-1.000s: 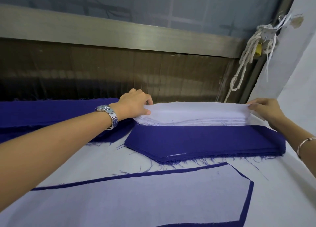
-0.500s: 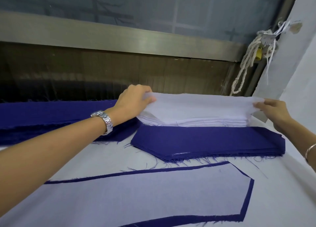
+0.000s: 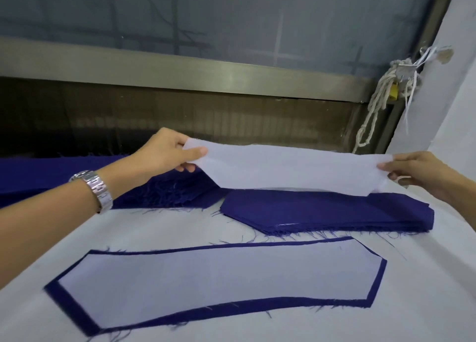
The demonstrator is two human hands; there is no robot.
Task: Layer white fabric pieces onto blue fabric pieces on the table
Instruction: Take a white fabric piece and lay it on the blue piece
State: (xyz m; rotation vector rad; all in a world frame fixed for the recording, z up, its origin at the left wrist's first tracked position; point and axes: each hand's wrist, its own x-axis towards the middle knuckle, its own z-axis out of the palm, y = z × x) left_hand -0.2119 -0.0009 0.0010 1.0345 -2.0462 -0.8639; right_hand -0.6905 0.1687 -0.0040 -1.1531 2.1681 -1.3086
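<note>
White piece [image 3: 296,169] hangs stretched above the blue stack [image 3: 334,210], far right on the bench [image 3: 167,228]; left hand [image 3: 167,153] and right hand [image 3: 414,171] each pinch one end in a thumb-and-finger grip.

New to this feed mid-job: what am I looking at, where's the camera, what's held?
No machine here: a person's two bare hands, filmed by one camera worn on the head, looking forward and down. The left hand, wearing a silver wristwatch, and the right hand each pinch one end of a white fabric piece, held above a stack of dark blue fabric pieces. Nearer, on the white-covered table, another white fabric piece lies on a blue fabric piece, whose edge shows as a border.
</note>
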